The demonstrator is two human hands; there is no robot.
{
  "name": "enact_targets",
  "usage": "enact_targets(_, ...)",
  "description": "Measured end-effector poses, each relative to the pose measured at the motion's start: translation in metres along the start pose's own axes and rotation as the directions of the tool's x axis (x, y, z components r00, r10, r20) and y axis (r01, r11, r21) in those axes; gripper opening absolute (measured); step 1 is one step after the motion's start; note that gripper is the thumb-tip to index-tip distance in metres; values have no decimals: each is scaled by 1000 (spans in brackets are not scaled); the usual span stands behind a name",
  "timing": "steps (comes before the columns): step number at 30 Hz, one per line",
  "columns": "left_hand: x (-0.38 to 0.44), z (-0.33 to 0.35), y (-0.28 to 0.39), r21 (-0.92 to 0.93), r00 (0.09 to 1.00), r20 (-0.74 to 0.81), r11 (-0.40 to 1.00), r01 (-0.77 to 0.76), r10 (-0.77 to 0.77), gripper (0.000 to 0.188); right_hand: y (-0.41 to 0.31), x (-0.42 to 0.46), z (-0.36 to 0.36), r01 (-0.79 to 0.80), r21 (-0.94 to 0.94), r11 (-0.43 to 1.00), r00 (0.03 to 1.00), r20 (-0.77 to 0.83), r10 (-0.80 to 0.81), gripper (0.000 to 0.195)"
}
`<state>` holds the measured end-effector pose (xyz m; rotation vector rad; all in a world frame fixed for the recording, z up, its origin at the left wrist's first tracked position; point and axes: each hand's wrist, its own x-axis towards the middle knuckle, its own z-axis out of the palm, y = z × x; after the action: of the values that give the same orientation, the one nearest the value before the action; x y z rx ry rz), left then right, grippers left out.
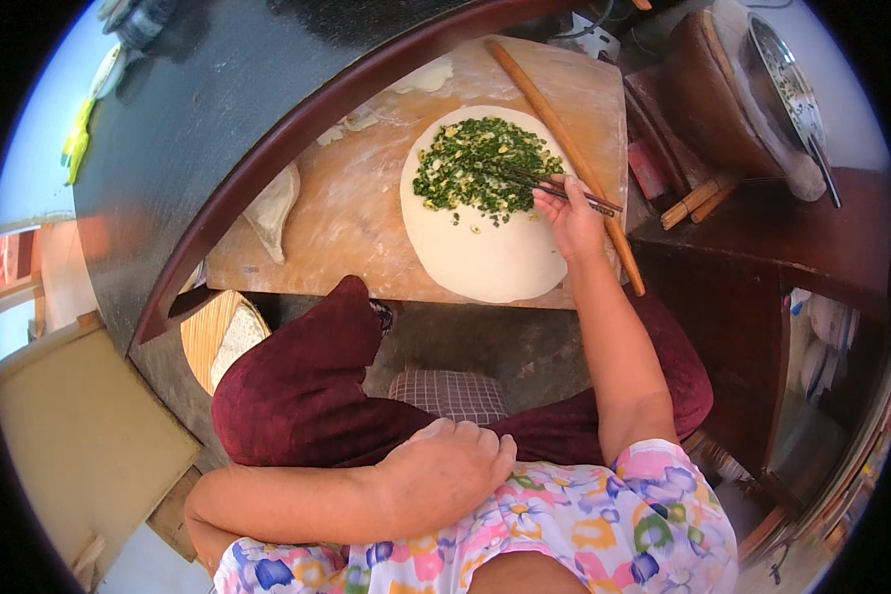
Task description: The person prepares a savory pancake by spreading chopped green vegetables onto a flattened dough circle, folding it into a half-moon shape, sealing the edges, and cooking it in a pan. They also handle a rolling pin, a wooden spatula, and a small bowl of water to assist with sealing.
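Note:
My right hand (pixel 573 215) grips a pair of dark chopsticks (pixel 523 178), their tips in a heap of chopped green filling with yellow bits (pixel 482 160). That filling, which looks like chives and egg, covers the far part of a thin round dough sheet (pixel 490 256); the near part is bare apart from a few crumbs. Curled against my waist, my left hand (pixel 445 468) rests with its fingers closed and its palm hidden. A long wooden rolling pin (pixel 564 145) lies slantwise along the sheet's right side, passing just beyond my right hand.
The floured wooden board (pixel 349 215) also bears dough scraps (pixel 423 76) and a folded floury cloth or dough piece (pixel 275 211). A dark tabletop edge (pixel 267 148) curves over its left. At right, a metal bowl (pixel 787 82) sits atop a brown pot (pixel 713 96).

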<state>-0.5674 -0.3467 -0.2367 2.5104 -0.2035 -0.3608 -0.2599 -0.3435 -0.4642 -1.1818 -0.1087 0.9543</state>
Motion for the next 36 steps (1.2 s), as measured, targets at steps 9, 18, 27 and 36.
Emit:
enact_targets(9, 7, -4, 0, -26, 994, 107, 1000, -1, 4, 44, -19, 26, -11, 100, 63, 993, 989, -118, -92, 25)
enact_targets(18, 8, 1, 2, 35, 996, 83, 999, -19, 17, 43, -25, 13, -33, 126, 87, 988, 972, -209, -105, 24)
enact_targets(27, 13, 2, 6, 45, 993, 114, 999, 6, -12, 42, -29, -15, -59, 154, 53, 987, 958, -252, -136, 24)
enact_targets(36, 17, -3, 9, 37, 985, 175, 999, 8, -14, 41, -25, -44, -77, 158, 65, 985, 950, -281, -134, 24)
